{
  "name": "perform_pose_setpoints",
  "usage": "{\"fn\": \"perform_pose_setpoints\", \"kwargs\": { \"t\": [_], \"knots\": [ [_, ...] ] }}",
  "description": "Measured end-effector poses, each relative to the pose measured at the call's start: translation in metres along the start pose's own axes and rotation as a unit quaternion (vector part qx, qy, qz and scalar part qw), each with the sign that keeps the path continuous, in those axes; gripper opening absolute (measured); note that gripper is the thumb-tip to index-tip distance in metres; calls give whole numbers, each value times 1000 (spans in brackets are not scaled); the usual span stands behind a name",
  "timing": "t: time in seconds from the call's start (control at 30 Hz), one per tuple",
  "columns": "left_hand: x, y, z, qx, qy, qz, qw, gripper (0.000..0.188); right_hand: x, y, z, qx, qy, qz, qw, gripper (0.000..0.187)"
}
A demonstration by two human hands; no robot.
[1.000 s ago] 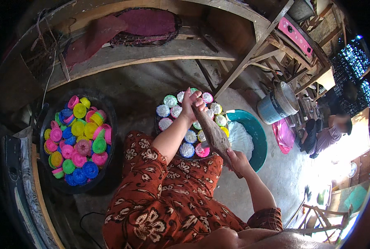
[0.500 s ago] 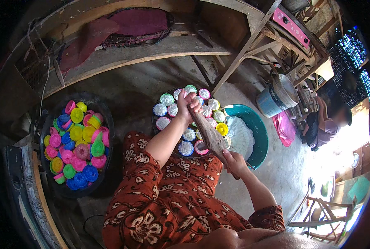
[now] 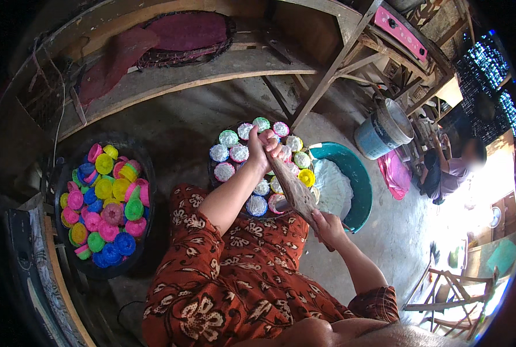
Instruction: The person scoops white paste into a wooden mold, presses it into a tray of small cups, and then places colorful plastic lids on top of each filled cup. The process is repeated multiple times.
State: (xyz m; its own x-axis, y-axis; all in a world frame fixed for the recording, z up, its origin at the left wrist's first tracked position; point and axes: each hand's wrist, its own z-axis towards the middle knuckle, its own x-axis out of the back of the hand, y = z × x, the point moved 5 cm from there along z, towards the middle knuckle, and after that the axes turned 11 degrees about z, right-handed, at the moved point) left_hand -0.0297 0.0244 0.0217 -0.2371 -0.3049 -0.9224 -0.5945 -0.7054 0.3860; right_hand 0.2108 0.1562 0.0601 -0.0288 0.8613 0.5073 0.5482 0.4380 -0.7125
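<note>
A worn wooden paddle (image 3: 292, 188) slants across my lap, its upper end in my left hand (image 3: 263, 147). Lower down, my right hand (image 3: 329, 227) is closed round its other end. Beneath it is a round group of small fluted plastic cups, many filled with a white substance, such as a white-filled cup (image 3: 224, 172). One yellow cup (image 3: 306, 177) shows its coloured inside. Part of the group is hidden behind the paddle and my left hand. Right beside the cups stands a teal basin (image 3: 362, 194) holding a white powdery or doughy mass (image 3: 332, 188).
To my left, a black tub (image 3: 149, 211) holds a heap of colourful plastic cups (image 3: 110, 217). A wooden bench (image 3: 211, 72) spans the far side. Far right are a blue bucket (image 3: 379, 136), a pink bag (image 3: 394, 173) and a seated person (image 3: 451, 173).
The whole view has shifted slightly. Both hands keep their hold on the paddle, with hardly any movement against the cups. The seated person's arm is now raised.
</note>
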Motion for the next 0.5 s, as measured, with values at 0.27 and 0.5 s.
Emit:
{"fn": "perform_pose_setpoints", "kwargs": {
  "t": [0.27,0.5],
  "knots": [
    [-7,24,8,-10,-23,50,998,48,-10,-4,20,84,61,-33,994,56],
    [10,-11,-13,127,181,180,959,63,-10,-1,14,90,63,10,994,54]
  ]
}}
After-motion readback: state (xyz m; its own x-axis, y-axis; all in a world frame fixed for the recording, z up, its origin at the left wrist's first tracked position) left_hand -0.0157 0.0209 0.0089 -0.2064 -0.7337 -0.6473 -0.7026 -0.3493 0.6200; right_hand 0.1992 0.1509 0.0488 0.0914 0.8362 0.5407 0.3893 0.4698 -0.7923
